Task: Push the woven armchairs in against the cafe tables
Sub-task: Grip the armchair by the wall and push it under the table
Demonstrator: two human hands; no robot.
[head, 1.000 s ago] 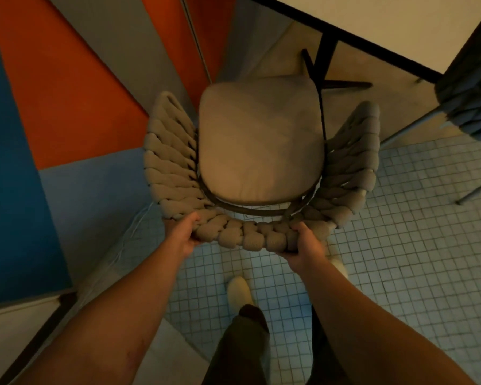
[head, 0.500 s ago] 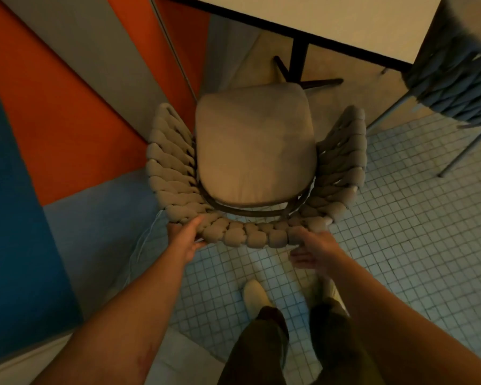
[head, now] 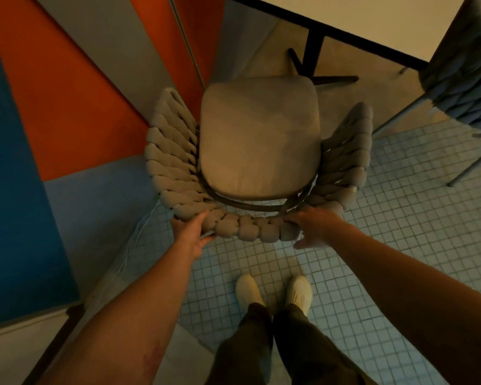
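Left hand: the left hand (head: 190, 232) cups the left end of the chair's backrest rim, palm against the outside and thumb hooked under, fingers wrapped on the weave.
Right hand: the right hand (head: 313, 227) lies spread over the right end of the same rim, fingers loose and extended; it touches the weave but is not clenched round it.
Woven armchair: the beige woven armchair (head: 345, 162) stands upright on the floor, facing the table, its seat cushion (head: 258, 137) fully visible from above.
Cafe table: the cafe table (head: 372, 20) runs across the upper right; its dark edge lies beyond the cushion's front, with the black table base (head: 314, 62) showing between them.
Position: the chair's front is near the table base but, by my reading, the seat is not yet under the tabletop.
Neighbour: a grey woven armchair (head: 464, 79) sits at the table's right side, apart from this one.
Floor: small-tiled floor (head: 400, 232) underfoot, pale shoes (head: 247, 291) just behind the chair.
Wall: orange and blue wall panels (head: 67, 107) close on the chair's left.
Step in hand: sliding this chair toward the table, probably part-way.
Next move: a firmer right-hand hold, then a level forward push, steering the left arm clear of the wall.
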